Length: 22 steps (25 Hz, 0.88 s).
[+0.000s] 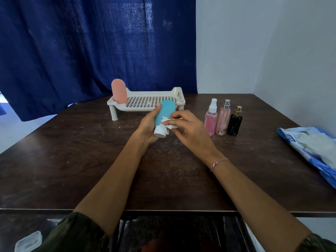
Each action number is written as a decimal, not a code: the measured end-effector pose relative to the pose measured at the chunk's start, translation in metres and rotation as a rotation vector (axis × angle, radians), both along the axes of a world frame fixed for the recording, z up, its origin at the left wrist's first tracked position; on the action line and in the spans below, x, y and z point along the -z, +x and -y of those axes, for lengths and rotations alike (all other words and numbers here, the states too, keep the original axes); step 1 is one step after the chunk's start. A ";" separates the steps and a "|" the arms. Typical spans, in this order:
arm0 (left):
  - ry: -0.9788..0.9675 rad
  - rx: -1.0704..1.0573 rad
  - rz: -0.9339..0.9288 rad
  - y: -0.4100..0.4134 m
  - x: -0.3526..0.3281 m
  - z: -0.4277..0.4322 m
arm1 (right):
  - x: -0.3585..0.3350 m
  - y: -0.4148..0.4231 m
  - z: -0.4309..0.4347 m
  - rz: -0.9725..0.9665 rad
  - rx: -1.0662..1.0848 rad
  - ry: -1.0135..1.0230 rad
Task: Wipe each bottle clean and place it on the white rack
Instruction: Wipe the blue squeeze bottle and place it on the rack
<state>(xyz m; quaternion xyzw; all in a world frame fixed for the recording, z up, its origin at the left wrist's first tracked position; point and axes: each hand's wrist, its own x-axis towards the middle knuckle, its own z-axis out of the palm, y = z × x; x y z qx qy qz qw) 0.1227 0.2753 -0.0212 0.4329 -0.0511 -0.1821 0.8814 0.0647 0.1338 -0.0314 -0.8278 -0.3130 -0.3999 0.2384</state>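
Left hand (148, 127) grips teal bottle (163, 116); right hand (189, 127) pinches tissue (169, 124) against it, mid-wipe. Next: set it on white rack (145, 103) just beyond.

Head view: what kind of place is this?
Probably a plain room at home: a dark table stands by a blue curtain and a pale wall, with cosmetic spray bottles and a white rack on it.

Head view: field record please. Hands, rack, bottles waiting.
left hand: grips teal soft-plastic bottle, white cap toward the person
right hand: holds crumpled white tissue against it
white perforated plastic rack: rounded pink bottle upright at left end
waiting on dark wooden table: clear pink spray bottle, pink bottle with silver sprayer, black bottle with gold cap
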 end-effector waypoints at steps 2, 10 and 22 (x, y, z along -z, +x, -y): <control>0.015 0.025 -0.002 -0.001 -0.001 0.000 | -0.001 0.002 0.004 -0.010 0.022 0.051; 0.107 0.039 0.034 -0.008 -0.002 0.003 | -0.005 0.008 0.013 -0.028 0.135 0.294; -0.051 -0.072 -0.030 0.007 0.002 -0.004 | 0.006 0.005 -0.004 -0.126 -0.076 0.072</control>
